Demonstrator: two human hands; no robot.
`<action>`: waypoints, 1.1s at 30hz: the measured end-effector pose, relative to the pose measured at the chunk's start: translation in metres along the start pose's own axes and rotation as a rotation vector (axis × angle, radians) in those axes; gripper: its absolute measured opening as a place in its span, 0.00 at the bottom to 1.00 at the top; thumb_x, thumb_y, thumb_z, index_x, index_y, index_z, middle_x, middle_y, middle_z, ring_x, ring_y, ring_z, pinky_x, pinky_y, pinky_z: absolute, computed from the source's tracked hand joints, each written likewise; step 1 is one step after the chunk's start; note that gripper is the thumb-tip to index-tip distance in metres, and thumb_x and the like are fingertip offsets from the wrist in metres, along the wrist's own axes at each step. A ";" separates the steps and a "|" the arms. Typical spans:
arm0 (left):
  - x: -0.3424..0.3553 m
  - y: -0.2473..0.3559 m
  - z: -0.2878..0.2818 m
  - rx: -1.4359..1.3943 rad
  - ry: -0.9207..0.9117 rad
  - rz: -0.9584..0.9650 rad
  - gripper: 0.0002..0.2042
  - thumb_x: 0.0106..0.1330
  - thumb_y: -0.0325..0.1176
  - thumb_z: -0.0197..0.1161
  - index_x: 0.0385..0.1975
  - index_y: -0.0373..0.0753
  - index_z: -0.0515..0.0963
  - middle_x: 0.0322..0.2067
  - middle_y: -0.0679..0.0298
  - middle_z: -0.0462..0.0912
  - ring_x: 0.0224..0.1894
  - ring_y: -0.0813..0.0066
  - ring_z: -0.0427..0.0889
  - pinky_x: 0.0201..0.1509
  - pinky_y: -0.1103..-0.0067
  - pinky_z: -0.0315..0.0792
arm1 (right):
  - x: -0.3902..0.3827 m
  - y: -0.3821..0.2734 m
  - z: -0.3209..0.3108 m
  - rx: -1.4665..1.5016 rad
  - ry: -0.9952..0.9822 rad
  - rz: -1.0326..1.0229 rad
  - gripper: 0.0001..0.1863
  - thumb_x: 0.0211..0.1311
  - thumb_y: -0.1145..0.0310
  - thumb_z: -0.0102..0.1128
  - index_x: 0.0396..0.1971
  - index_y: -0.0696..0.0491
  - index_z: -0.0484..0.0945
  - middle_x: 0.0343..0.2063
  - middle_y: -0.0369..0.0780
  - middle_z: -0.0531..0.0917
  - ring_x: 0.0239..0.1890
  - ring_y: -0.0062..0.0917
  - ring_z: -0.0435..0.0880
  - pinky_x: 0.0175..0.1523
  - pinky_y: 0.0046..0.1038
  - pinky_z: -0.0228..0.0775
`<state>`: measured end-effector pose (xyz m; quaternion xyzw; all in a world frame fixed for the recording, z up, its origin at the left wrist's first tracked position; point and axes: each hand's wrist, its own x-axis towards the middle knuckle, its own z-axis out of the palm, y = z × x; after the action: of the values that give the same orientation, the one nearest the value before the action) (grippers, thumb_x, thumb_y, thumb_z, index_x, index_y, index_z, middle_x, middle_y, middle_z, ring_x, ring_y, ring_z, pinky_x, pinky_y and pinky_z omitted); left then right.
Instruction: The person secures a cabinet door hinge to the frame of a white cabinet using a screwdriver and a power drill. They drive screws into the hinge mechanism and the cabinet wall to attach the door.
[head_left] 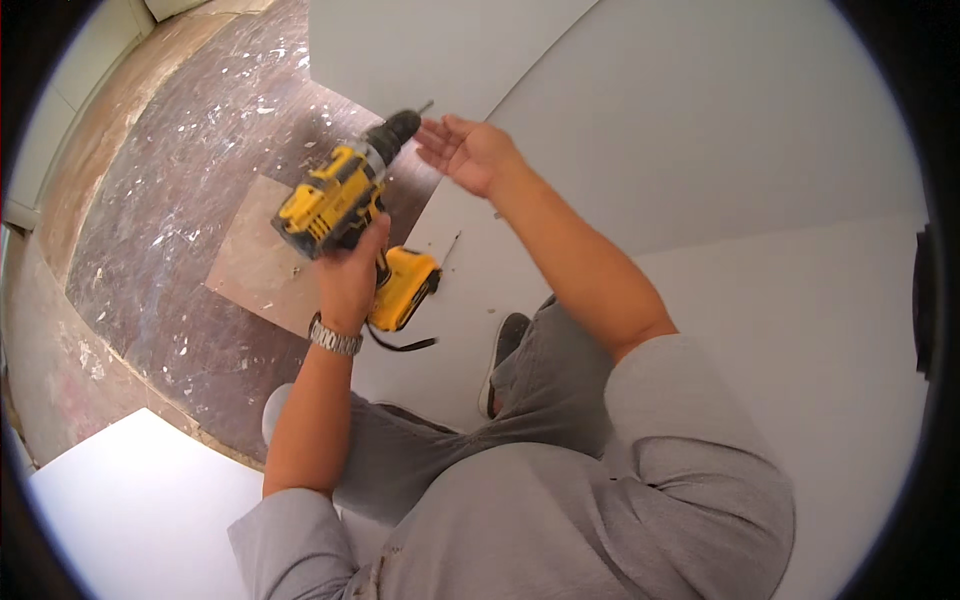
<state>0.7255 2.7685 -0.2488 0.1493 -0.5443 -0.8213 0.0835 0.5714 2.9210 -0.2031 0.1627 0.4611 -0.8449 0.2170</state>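
A yellow and black cordless drill (335, 200) is gripped in my left hand (350, 270), which is wrapped round its handle. Its black chuck (403, 126) points up and to the right, with a thin bit (426, 106) sticking out. The yellow battery (405, 288) hangs below my grip, and a black strap (405, 346) dangles beneath it. Beside the chuck, my right hand (470, 155) is open, palm partly turned up and fingers stretched toward it. Whether those fingertips touch the chuck I cannot tell. A thin, bit-like piece (452, 250) shows just beyond the battery.
White panels (740, 120) spread across the right side and under my shoe (507, 360). At left lies a dark, paint-spattered floor (160, 260) with a light brown square sheet (255, 250) on it. Another white board (150, 500) lies at lower left. A dark object (922, 300) stands at the far right.
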 end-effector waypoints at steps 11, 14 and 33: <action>-0.010 -0.065 0.017 -0.044 -0.145 -0.362 0.11 0.57 0.28 0.65 0.40 0.37 0.76 0.27 0.69 0.76 0.29 0.81 0.74 0.32 0.82 0.68 | 0.062 0.062 -0.060 0.293 0.418 0.033 0.11 0.67 0.74 0.38 0.45 0.63 0.62 0.32 0.50 0.77 0.30 0.42 0.81 0.36 0.42 0.77; -0.010 -0.086 0.025 -0.197 -0.119 -0.435 0.12 0.58 0.27 0.64 0.42 0.36 0.75 0.26 0.68 0.76 0.26 0.79 0.75 0.30 0.81 0.70 | 0.063 0.057 -0.073 0.137 0.292 0.080 0.13 0.66 0.76 0.39 0.46 0.68 0.60 0.40 0.53 0.76 0.38 0.43 0.81 0.42 0.43 0.78; 0.006 -0.209 0.120 -0.788 -0.008 -0.697 0.08 0.60 0.31 0.65 0.36 0.40 0.75 0.22 0.69 0.73 0.21 0.77 0.74 0.26 0.81 0.70 | 0.118 0.016 -0.202 -0.226 0.331 0.256 0.11 0.68 0.72 0.44 0.44 0.62 0.65 0.41 0.48 0.77 0.49 0.39 0.77 0.54 0.43 0.70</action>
<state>0.6848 2.9534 -0.3984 0.2757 -0.1124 -0.9433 -0.1467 0.4942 3.0593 -0.3753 0.3308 0.5575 -0.7153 0.2609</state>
